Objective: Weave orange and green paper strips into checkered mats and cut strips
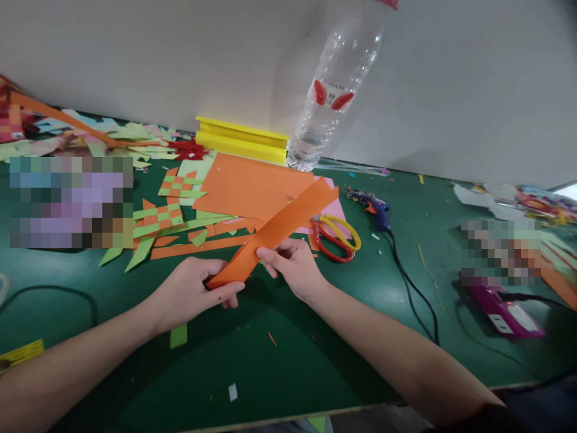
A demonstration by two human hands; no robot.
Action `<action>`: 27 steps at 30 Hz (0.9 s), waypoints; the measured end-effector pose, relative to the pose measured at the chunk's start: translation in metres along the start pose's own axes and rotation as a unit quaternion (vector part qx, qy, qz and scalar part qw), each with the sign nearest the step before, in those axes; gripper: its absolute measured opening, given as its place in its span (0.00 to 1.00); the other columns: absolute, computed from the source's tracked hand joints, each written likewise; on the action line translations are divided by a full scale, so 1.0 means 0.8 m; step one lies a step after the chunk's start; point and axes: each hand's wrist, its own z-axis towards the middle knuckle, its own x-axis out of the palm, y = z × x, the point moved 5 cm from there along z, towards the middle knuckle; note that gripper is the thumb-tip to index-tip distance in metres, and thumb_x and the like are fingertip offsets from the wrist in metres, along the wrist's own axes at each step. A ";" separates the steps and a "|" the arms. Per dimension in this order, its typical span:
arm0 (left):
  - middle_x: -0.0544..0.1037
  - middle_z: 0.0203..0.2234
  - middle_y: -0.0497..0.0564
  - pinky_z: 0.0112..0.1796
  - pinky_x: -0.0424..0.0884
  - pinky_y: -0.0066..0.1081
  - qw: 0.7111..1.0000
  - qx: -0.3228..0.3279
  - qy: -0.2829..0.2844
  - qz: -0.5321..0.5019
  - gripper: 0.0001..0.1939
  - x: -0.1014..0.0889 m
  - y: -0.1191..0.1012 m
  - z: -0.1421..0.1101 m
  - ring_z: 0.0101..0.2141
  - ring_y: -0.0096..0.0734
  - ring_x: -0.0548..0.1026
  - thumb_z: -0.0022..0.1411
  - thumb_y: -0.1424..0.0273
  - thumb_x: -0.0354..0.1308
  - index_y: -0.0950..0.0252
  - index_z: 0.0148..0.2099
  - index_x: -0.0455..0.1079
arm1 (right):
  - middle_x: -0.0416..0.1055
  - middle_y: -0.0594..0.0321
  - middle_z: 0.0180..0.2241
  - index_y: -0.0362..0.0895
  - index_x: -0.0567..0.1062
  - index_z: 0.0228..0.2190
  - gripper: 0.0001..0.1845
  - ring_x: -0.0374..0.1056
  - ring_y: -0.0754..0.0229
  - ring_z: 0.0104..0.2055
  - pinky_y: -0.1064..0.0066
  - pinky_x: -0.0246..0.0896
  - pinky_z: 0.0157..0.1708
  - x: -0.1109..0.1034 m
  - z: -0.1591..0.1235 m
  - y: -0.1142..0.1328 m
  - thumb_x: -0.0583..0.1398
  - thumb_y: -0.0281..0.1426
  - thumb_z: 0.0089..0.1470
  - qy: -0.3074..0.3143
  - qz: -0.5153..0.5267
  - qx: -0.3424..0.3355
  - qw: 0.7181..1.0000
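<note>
A long orange paper strip point(295, 210), folded over lengthwise, slants up and away between my hands. Its near end is pinched between the thumb and fingers of my left hand point(201, 285). My right hand point(291, 264) grips the strip's edge around its middle, thumb on top. Beyond the hands lie orange paper sheets point(252, 186) and cut orange strips point(202, 246). Two woven green and orange paper pieces, one nearer point(157, 219) and one farther point(180, 185), rest to the left. Scissors point(336, 237) with red and yellow handles lie just past my right hand.
A tall clear plastic bottle point(336, 78) leans by the wall beside a yellow channel-shaped piece point(243, 139). A blue glue gun point(372, 207) with a black cord lies at right. Farther right is a purple power strip point(502, 307). Paper scraps point(135, 132) heap at the back left.
</note>
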 end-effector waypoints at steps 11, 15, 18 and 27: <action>0.80 0.20 0.47 0.25 0.71 0.24 1.000 0.015 0.005 0.015 0.16 0.001 0.000 0.001 0.21 0.27 0.75 0.60 0.59 0.57 0.64 0.26 0.74 | 0.58 0.76 0.12 0.44 0.73 0.22 0.16 0.49 0.72 0.14 0.73 0.45 0.18 0.002 0.001 -0.002 0.69 0.42 0.45 0.017 0.045 -0.005 0.999; 0.80 0.20 0.47 0.24 0.71 0.24 1.000 0.023 -0.002 0.014 0.15 -0.001 0.000 0.001 0.21 0.27 0.76 0.60 0.60 0.57 0.64 0.27 0.73 | 0.59 0.75 0.11 0.44 0.72 0.20 0.18 0.50 0.72 0.14 0.73 0.45 0.19 0.000 0.001 -0.004 0.68 0.43 0.47 0.002 0.037 -0.005 0.999; 0.80 0.20 0.46 0.24 0.71 0.23 1.000 0.029 0.002 0.013 0.15 -0.001 0.000 -0.002 0.21 0.27 0.76 0.60 0.61 0.57 0.64 0.27 0.73 | 0.61 0.74 0.12 0.44 0.69 0.18 0.21 0.52 0.72 0.15 0.72 0.47 0.21 -0.004 0.002 -0.006 0.67 0.44 0.49 -0.028 0.036 0.004 0.999; 0.81 0.21 0.47 0.23 0.70 0.22 0.998 0.033 0.048 0.002 0.14 0.007 0.003 -0.004 0.21 0.28 0.77 0.61 0.60 0.58 0.65 0.29 0.73 | 0.57 0.77 0.11 0.44 0.67 0.19 0.20 0.49 0.72 0.15 0.72 0.44 0.21 -0.001 0.001 -0.003 0.68 0.42 0.48 -0.001 0.074 0.001 0.997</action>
